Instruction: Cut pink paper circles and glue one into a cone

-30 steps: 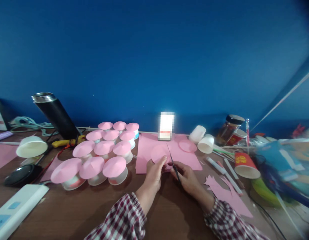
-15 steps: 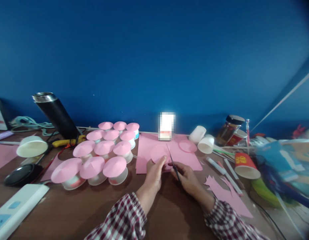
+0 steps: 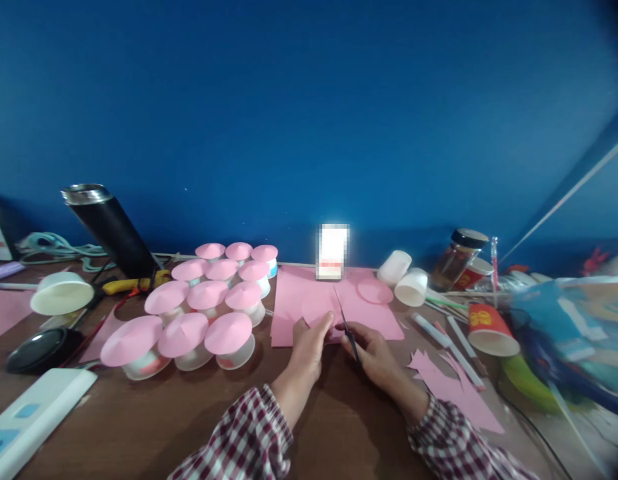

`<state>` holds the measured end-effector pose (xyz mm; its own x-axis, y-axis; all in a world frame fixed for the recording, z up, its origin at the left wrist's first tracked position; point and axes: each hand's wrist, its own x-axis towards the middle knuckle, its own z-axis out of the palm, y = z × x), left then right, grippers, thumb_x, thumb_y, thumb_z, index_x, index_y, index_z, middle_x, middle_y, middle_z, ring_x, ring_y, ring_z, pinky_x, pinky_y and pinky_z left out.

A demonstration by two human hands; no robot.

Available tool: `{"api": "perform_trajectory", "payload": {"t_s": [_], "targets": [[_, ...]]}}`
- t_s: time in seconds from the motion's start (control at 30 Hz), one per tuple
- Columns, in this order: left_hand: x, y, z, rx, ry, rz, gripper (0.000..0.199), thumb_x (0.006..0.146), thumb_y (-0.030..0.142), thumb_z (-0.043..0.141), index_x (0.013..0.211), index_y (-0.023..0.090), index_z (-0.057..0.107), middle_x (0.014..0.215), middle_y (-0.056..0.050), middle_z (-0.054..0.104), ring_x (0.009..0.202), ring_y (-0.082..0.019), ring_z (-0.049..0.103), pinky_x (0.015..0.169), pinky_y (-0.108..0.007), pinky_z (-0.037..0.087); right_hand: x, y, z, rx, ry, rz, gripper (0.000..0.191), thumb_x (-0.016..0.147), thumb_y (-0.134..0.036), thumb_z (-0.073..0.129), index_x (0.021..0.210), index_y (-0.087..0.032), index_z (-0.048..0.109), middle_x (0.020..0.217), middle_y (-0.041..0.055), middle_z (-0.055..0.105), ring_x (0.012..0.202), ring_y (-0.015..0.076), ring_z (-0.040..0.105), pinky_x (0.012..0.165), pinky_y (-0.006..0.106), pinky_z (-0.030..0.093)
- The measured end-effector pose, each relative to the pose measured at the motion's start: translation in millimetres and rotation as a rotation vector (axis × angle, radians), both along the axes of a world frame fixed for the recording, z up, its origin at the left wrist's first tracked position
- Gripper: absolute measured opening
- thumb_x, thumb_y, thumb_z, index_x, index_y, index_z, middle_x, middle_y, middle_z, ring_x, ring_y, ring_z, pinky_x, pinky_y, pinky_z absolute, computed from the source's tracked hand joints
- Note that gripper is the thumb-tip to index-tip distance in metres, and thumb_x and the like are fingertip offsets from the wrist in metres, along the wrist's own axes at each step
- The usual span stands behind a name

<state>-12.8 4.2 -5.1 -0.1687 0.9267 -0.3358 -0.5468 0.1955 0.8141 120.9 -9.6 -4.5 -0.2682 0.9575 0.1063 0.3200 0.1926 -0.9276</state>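
Observation:
My left hand [image 3: 311, 343] pinches a round pink paper [image 3: 319, 308] between thumb and fingers, just above larger pink sheets [image 3: 287, 313]. My right hand [image 3: 371, 353] is closed round the dark handles of the scissors [image 3: 351, 339], whose thin blades point up and away beside the round paper. Another pink disc [image 3: 375, 291] lies on the sheets to the right. Left of my hands stand several small cups topped with shallow pink paper cones [image 3: 229, 333], in rows.
White cups [image 3: 412, 287] and a red cup [image 3: 493, 331] lie at the right, near pens, a lidded jar [image 3: 459, 259] and pink scraps [image 3: 456, 387]. A black flask [image 3: 111, 230], a power strip [image 3: 39, 417] and a pale bowl [image 3: 62, 293] are at the left. A bright screen [image 3: 332, 252] stands behind.
The view has shifted very slightly. Both hands keep almost the same place and hold, with the round paper and scissors hardly moved.

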Motion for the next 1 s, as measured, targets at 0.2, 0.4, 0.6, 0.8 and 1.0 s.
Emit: {"api": "perform_trajectory", "payload": {"t_s": [0.2, 0.4, 0.6, 0.8, 1.0], "targets": [[-0.2, -0.6, 4.7, -0.035, 0.006, 0.002, 0.033, 0.057, 0.034, 0.08, 0.071, 0.013, 0.057, 0.054, 0.001, 0.057, 0.05, -0.011, 0.052, 0.049, -0.023, 0.043, -0.4, -0.5, 1.3, -0.01, 0.023, 0.007, 0.033, 0.086, -0.043, 0.056, 0.104, -0.017, 0.066, 0.078, 0.0037, 0.064, 0.065, 0.0152, 0.054, 0.058, 0.024, 0.045], [0.1, -0.7, 5.3, -0.003, -0.01, -0.017, 0.03, 0.06, 0.033, 0.078, 0.071, 0.013, 0.058, 0.054, 0.002, 0.056, 0.049, -0.009, 0.051, 0.049, -0.022, 0.042, -0.1, -1.3, 1.4, -0.018, 0.009, -0.003, 0.03, 0.086, -0.043, 0.057, 0.098, -0.016, 0.066, 0.07, 0.0013, 0.06, 0.06, 0.0136, 0.05, 0.054, 0.023, 0.041], [0.3, 0.2, 4.6, 0.006, -0.009, -0.003, 0.029, 0.06, 0.032, 0.077, 0.071, 0.013, 0.058, 0.051, 0.003, 0.054, 0.047, -0.009, 0.05, 0.048, -0.022, 0.042, -0.4, 0.0, 0.1, 0.002, 0.007, -0.017, 0.029, 0.087, -0.042, 0.056, 0.092, -0.015, 0.065, 0.068, 0.0006, 0.056, 0.059, 0.0126, 0.047, 0.053, 0.022, 0.04], [0.7, 0.2, 2.6, 0.018, -0.011, 0.002, 0.029, 0.06, 0.032, 0.078, 0.07, 0.013, 0.059, 0.053, 0.002, 0.056, 0.049, -0.009, 0.051, 0.049, -0.022, 0.042, -0.1, -1.0, 0.1, -0.029, 0.003, -0.013, 0.028, 0.087, -0.042, 0.056, 0.088, -0.016, 0.063, 0.065, -0.0011, 0.053, 0.057, 0.0115, 0.045, 0.051, 0.021, 0.037], [0.9, -0.1, 4.0, 0.028, -0.009, 0.013, 0.029, 0.059, 0.032, 0.078, 0.069, 0.012, 0.059, 0.052, 0.002, 0.056, 0.048, -0.009, 0.05, 0.049, -0.022, 0.041, -0.9, -2.2, 3.0, -0.049, -0.007, -0.016, 0.028, 0.087, -0.042, 0.055, 0.085, -0.016, 0.063, 0.063, -0.0013, 0.052, 0.056, 0.0116, 0.045, 0.049, 0.021, 0.035]]}}
